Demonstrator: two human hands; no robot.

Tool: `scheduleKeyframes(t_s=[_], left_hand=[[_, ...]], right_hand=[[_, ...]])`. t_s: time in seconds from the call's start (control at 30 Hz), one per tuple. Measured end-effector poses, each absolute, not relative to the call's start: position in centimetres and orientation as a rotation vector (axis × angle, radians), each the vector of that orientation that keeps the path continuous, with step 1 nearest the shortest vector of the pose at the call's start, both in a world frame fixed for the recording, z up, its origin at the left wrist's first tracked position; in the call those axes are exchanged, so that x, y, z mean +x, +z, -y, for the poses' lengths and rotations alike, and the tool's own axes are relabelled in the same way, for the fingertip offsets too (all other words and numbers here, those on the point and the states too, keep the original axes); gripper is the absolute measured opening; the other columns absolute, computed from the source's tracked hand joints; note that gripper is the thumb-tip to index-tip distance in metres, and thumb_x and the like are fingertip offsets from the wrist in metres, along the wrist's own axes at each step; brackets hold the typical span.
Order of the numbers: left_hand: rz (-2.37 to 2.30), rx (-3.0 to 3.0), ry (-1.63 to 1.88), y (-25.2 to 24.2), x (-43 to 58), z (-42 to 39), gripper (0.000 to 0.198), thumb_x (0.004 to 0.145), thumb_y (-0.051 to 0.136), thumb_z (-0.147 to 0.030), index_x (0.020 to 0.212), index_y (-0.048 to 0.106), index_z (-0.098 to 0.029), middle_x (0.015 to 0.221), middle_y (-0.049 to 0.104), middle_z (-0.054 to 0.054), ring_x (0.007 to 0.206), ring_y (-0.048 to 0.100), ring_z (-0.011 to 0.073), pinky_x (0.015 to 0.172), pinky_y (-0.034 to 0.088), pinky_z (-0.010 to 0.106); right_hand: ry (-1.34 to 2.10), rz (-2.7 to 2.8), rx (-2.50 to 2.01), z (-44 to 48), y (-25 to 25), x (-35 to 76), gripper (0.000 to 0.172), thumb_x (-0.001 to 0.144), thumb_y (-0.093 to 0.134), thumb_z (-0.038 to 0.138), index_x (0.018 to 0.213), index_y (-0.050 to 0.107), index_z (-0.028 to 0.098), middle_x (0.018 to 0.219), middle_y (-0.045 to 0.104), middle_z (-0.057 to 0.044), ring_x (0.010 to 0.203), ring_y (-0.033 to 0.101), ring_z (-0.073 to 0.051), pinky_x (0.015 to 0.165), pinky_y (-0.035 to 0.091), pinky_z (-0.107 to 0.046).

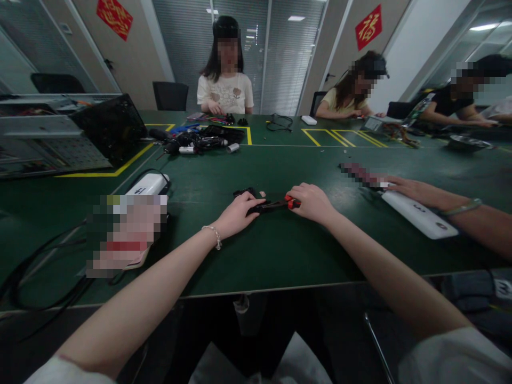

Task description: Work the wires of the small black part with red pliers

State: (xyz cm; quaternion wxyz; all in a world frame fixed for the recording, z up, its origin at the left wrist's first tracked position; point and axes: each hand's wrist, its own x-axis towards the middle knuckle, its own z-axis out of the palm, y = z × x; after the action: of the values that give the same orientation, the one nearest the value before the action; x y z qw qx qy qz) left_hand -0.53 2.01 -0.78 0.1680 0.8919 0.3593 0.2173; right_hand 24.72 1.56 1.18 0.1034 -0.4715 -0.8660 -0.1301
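Glass walls (280, 64) with blinds are seen behind the green counter (248, 261), on which rectangles are marked in yellow. At the left, an opened metal case (44, 144) is set down; reddish and dark parts are glimpsed inside, too blurred to be named, and a black panel (116, 130) is stood at its right end. At the far right a shallow dark dish (468, 143) is placed; its inside cannot be made out.

Near the middle of the counter, a red-and-black tool (293, 202) is held by its red part in the closed grip of the right hand (312, 202). A dark piece (256, 209) is pinched in the narrow grip of the left hand (237, 214); whether it is joined to the tool cannot be told. Just beyond the left hand, a black part (244, 191) and a small pale scrap (262, 194) are left.

Farther back, a heap (196, 140) of black gear is piled. A white pack (151, 184) is laid at the left, and another (424, 216) is partly covered by a co-worker's hand (412, 189).
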Motion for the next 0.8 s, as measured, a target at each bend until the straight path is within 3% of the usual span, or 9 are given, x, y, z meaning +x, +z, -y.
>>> scheduleKeyframes(t_s=[0.8], left_hand=[[-1.007,2.509,0.646,-0.54,-0.48,-1.69,0.044,0.082,0.052,-0.017,0.125,0.047,-0.025,0.117,0.045,0.007,0.109,0.046,0.0207,0.097,0.037,0.04]], right_hand=[[-0.389,2.57,-1.387,-1.72,1.04,24.58,0.022,0.074,0.051,0.028,0.09,0.062,0.017,0.084,0.062,-0.006,0.076,0.048,-0.019,0.063,0.034,-0.03]])
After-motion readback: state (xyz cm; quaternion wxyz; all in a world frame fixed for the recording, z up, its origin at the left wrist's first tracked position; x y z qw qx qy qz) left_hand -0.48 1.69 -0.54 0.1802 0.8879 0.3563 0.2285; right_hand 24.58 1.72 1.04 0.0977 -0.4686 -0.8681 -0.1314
